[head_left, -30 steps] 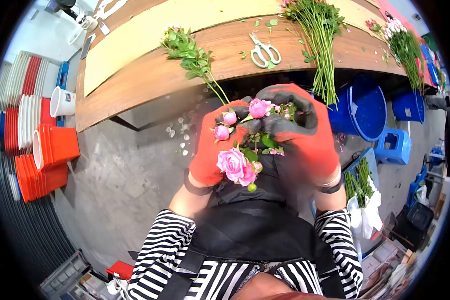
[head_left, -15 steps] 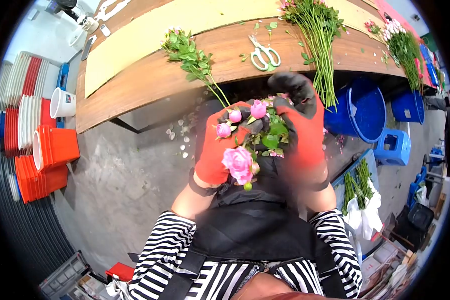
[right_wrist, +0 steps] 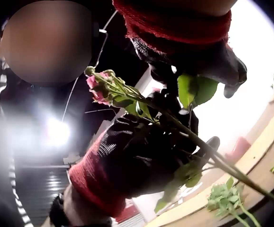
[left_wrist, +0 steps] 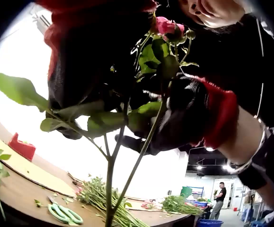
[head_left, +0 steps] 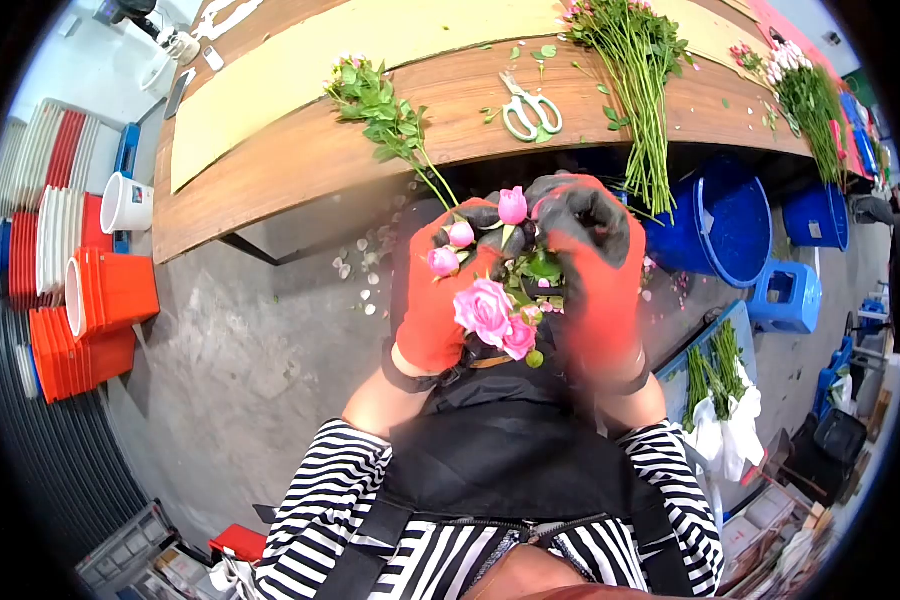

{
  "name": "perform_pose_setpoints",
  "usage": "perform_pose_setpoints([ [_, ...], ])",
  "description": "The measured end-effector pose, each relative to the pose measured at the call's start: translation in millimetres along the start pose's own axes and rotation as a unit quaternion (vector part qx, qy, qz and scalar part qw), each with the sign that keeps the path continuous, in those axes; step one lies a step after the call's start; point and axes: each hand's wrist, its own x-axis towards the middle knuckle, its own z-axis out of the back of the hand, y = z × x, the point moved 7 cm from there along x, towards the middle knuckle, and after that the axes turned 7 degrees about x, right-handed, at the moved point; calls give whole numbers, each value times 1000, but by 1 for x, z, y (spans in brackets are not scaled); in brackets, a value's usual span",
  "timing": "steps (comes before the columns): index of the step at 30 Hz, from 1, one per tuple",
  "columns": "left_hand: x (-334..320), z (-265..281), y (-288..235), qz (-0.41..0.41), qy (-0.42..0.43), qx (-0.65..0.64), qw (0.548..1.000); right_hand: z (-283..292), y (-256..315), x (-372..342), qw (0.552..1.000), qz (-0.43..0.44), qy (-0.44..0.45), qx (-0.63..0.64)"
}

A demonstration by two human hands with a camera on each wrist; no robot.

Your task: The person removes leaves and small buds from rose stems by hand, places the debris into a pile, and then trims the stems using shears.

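My gloved left hand [head_left: 432, 305] grips a spray of pink roses [head_left: 485, 312], whose large blooms hang below the fingers. Smaller rosebuds [head_left: 513, 205] show above and beside them. Close against its right side, the gloved right hand [head_left: 602, 265] has curled fingers at the leaves of the same spray; its fingertips are partly hidden. In the left wrist view the forked green stem [left_wrist: 109, 189] runs down below both hands. A green leaf [right_wrist: 188, 90] shows right under my right fingers in the right wrist view.
A leafy rose stem [head_left: 385, 115] lies on the wooden table [head_left: 270, 190], its end overhanging the edge. Scissors [head_left: 528, 108] and a rose bundle [head_left: 635, 90] lie nearby. Blue buckets [head_left: 735, 225] stand to the right, orange bins [head_left: 115, 290] to the left. Petals [head_left: 370, 292] litter the floor.
My right hand opened and lifted off the spray, then came back down to it with curled fingers. The left hand keeps its hold, the blooms shifting slightly right.
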Motion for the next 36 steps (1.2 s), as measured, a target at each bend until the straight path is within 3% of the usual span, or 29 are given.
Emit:
perform_pose_setpoints([
  [2,1,7,11,43,-33,-11,998,5,1,7,997,60,-48,-2],
  [4,5,15,15,4,16,43,999,3,12,5,986,133,-93,-26],
  [5,7,20,17,-18,38,69,997,-3,19,1,985,136,-51,-88],
  [7,10,26,22,23,-46,74,996,-11,33,-7,964,167,29,-204],
  [10,19,22,16,-16,-38,123,992,-34,57,-14,884,263,121,-366],
  [11,20,19,14,-29,-34,129,991,-44,64,-19,859,282,113,-413],
  [12,23,18,25,36,-29,27,999,-53,72,-23,830,301,103,-459],
  [15,18,28,36,56,-59,20,996,-65,71,-30,737,345,68,-577],
  [17,15,22,21,77,-81,-12,994,-51,74,-25,790,319,38,-522],
  [19,15,13,10,50,-27,-76,995,-28,69,-16,830,294,10,-474],
  [20,18,10,9,74,43,-84,993,-19,67,-13,856,283,15,-433],
  [23,16,-12,-18,-13,74,158,985,-9,59,-9,891,241,21,-384],
  [27,17,-15,-23,-131,50,240,961,-19,62,-11,879,251,27,-404],
  [30,11,-17,-26,-95,26,182,978,-21,62,-9,894,237,46,-378],
  [32,10,-16,-25,-61,29,141,988,-12,53,-5,966,159,49,-199],
  [35,10,-12,-23,-22,30,95,995,-9,52,0,973,143,53,-171],
  [36,12,-7,-20,-19,27,97,995,-8,47,4,994,49,52,-78],
])
